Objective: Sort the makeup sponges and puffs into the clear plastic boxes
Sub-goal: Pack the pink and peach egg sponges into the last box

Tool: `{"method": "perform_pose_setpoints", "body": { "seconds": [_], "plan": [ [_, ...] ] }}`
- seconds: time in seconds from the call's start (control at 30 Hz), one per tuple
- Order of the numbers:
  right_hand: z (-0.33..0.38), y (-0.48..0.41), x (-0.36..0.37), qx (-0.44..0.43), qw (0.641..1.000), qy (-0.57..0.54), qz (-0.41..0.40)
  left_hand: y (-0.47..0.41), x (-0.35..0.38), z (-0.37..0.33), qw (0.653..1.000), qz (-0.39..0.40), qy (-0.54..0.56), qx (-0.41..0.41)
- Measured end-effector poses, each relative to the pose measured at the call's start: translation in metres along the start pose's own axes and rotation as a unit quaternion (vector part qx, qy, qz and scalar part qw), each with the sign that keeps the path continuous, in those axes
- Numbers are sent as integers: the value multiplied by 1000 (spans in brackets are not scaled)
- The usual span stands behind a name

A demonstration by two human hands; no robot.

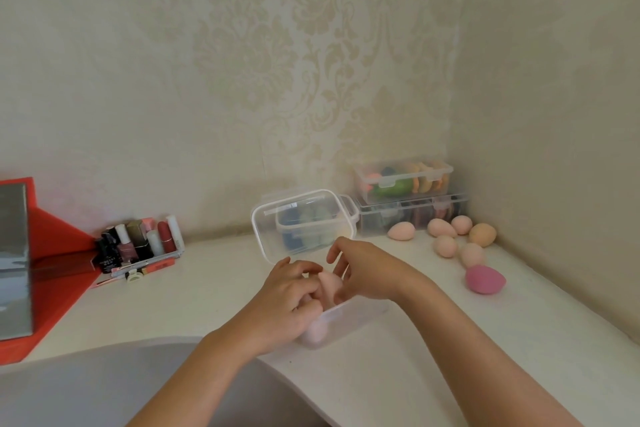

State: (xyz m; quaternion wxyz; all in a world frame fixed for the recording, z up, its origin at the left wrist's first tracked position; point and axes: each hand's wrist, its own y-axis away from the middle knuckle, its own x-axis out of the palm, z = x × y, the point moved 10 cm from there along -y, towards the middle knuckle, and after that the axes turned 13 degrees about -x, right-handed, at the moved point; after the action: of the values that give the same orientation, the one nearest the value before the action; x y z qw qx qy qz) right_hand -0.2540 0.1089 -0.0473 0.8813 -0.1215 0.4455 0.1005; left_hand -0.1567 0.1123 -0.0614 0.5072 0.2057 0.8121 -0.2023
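Pinching 1 sponge (329,284) with left hand (291,298) and right hand (367,274), both curled round it, risking squeezed foam springing out of the box (349,319) beneath them.

Clear boxes: 4. One open box (349,317); one behind it (304,230); two stacked, right-rear of it (403,184) (414,217).
Sponges in open box: 2 seen (330,284) (314,333).
Loose sponges right of it: peach sponges, 6 (401,230) (441,227) (461,224) (482,234) (445,246) (472,255); pink sponge, 1 (485,279).

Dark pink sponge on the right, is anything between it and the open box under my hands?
Nothing lies on the table between the dark pink sponge and the open box. Only your own right hand reaches across that gap over the box.
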Motion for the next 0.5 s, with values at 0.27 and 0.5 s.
{"method": "perform_pose_setpoints", "body": {
  "seconds": [0.27, 0.5],
  "plan": [
    [-2, -12, 16, 41, 994, 76, 70, -1, -3, -3, 998, -13, 53, 14],
    [-19, -6, 7, 98, 993, 22, 54, -8, 1, -12, 996, -18, 82, 37]
  ]
}}
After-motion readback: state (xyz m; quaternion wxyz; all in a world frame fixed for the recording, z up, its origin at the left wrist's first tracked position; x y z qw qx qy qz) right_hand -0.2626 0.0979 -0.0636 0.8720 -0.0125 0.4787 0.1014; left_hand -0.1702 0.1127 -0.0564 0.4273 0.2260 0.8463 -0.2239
